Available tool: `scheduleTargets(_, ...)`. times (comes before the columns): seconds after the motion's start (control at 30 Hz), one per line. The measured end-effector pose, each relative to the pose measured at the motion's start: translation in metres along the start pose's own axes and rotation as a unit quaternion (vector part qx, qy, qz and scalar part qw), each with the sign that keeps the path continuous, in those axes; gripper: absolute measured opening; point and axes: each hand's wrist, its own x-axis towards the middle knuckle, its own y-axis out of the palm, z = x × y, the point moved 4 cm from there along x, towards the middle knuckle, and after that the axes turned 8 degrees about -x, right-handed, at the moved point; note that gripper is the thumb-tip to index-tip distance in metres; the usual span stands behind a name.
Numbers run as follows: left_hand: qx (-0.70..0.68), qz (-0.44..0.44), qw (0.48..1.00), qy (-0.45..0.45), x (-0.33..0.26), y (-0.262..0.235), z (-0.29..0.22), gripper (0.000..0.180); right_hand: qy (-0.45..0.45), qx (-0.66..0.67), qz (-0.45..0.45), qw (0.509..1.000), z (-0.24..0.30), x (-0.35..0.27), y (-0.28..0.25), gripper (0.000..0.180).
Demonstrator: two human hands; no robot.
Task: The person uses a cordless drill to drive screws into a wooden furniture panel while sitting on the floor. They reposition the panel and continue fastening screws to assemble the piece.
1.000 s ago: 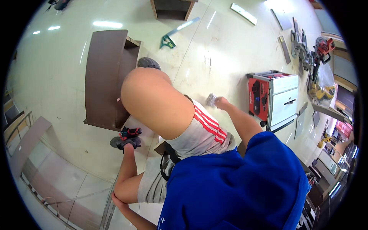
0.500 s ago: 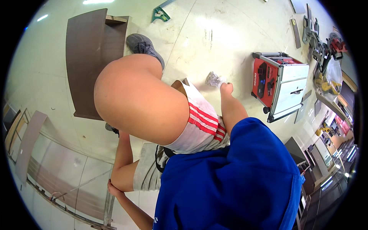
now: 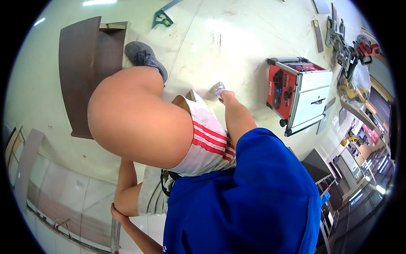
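A small clear plastic bag (image 3: 217, 89) with greyish contents hangs from my right hand (image 3: 227, 97), whose fingers are closed on it, low beside my right thigh. What is inside the bag is too small to make out. My left hand (image 3: 118, 214) rests against my bent left knee (image 3: 128, 202); its fingers show only in part and hold no object. Beyond my raised right knee stands a dark brown panel piece (image 3: 78, 76), two boards joined with a narrow strip between them. My grey shoe (image 3: 144, 56) is planted right beside it.
A red and silver table saw (image 3: 299, 91) stands on the floor to the right. A green-handled square (image 3: 162, 19) lies ahead. Power tools (image 3: 347, 48) and a bag with yellow tools (image 3: 357, 86) are at far right. Long boards (image 3: 28, 169) stand at left.
My right hand and the bag have moved left and slightly down in view, and the bag looks more bunched. The whole view has shifted; my left hand stays at the knee.
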Motion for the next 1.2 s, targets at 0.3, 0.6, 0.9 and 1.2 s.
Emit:
scheduleTargets(0.3, 0.149, 0.146, 0.973, 0.098, 0.053, 0.158, -0.024, 0.042, -0.023, -0.022, -0.039, 0.999, 0.005, 0.016, 0.013, 0.028)
scheduleTargets(0.6, 0.425, 0.134, 0.886, 0.130, 0.131, 0.341, 0.001, 0.046, -0.037, -0.039, -0.072, 0.996, 0.023, -0.018, -0.020, 0.030)
scheduleTargets(0.9, 0.494, 0.175, 0.847, 0.094, 0.188, 0.395, 0.037, 0.051, -0.059, -0.074, -0.148, 0.984, 0.041, -0.057, -0.034, 0.024)
scheduleTargets(1.2, 0.490, 0.188, 0.846, 0.088, 0.201, 0.396, 0.057, 0.056, -0.094, -0.104, -0.159, 0.977, 0.068, -0.075, -0.044, 0.019)
